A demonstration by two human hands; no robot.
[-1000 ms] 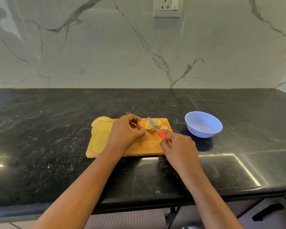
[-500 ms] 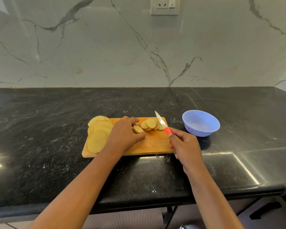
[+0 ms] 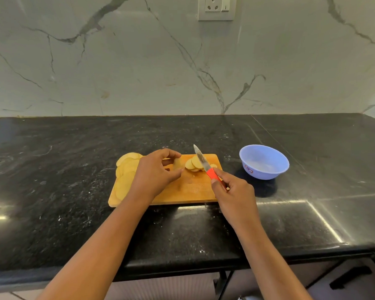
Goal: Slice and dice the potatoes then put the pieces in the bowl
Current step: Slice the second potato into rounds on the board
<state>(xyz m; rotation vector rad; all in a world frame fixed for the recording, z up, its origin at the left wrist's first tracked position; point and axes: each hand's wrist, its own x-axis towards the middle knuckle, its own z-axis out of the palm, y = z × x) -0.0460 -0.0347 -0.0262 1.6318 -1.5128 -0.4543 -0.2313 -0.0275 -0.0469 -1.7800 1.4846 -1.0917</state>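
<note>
Your right hand (image 3: 233, 191) has its grip closed round the red plastic handle of the small steel-bladed knife (image 3: 204, 164), tip raised toward twelve o'clock over the fan of small round pale-yellow potato slices (image 3: 193, 165). Your left hand (image 3: 156, 173) pinches the last stub of potato (image 3: 178, 163) near the middle of the rectangular wooden chopping board (image 3: 188, 190). Larger slices (image 3: 126, 172) lie stacked at the board's nine o'clock end. Nothing looks diced yet, and the round light-blue plastic bowl (image 3: 266, 173), at three o'clock on the black stone desk (image 3: 52, 191), appears empty. Set the stub flat side down, curl your fingertips back from the edge, and cut straight down.
</note>
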